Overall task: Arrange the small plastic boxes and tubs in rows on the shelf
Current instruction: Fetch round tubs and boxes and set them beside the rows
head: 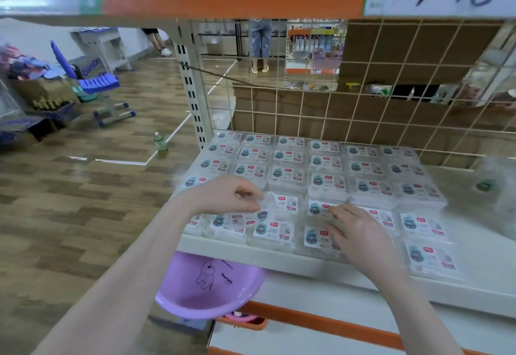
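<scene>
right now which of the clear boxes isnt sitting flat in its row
The box pinched in the left hand, near the shelf's front left. It is lifted and tilted, label askew; the others lie flat in rows.

Left hand (226, 195) pinching with curled fingers; right hand (360, 231) flat, fingers extended

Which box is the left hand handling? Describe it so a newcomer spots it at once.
On the white metal shelf, clear plastic boxes with white labels lie flat in rows. Near the front left, the left hand pinches one small clear plastic box. Unlike its neighbours, it sits tilted across the row, its label turned askew, overlapping the boxes under it.
</scene>
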Demonstrator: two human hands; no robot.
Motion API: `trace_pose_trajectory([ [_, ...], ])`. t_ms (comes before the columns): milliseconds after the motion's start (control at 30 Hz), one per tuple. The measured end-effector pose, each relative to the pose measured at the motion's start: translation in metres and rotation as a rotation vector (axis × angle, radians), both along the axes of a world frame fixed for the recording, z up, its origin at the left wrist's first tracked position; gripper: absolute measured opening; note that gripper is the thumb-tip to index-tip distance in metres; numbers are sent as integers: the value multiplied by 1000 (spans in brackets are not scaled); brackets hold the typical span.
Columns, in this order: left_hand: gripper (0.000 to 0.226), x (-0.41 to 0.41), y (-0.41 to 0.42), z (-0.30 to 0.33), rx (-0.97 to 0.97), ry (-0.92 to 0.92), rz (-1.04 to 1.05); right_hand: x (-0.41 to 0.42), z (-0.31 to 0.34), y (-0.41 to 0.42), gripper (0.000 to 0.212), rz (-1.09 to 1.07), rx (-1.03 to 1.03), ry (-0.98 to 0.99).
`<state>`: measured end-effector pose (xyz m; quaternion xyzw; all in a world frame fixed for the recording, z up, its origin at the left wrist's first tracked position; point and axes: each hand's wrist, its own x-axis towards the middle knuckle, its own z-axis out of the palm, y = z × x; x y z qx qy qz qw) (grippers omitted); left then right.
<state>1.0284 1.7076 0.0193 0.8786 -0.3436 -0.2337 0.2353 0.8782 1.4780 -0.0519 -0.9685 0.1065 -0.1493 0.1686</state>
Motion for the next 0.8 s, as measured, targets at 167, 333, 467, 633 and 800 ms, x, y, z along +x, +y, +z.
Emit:
trace_pose_trajectory([
  [167, 32, 3, -4, 0, -80, -76, 65, 0, -1, -1, 27, 8, -8, -26],
  [333, 58, -4, -8, -12, 44, -307, 3, 0, -1, 0, 29, 9, -11, -27],
  [467, 78, -12, -6, -21, 132, -327, -36, 0, -1, -2, 27, 8, -13, -36],
  [633, 75, -20, -10, -30, 178, -320, -24, 1, -3, -3, 26, 20, -27, -56],
  [800, 84, -12, -1, -13, 170, -274, -132, 2, -6, -5, 25, 29, -35, -66],
])
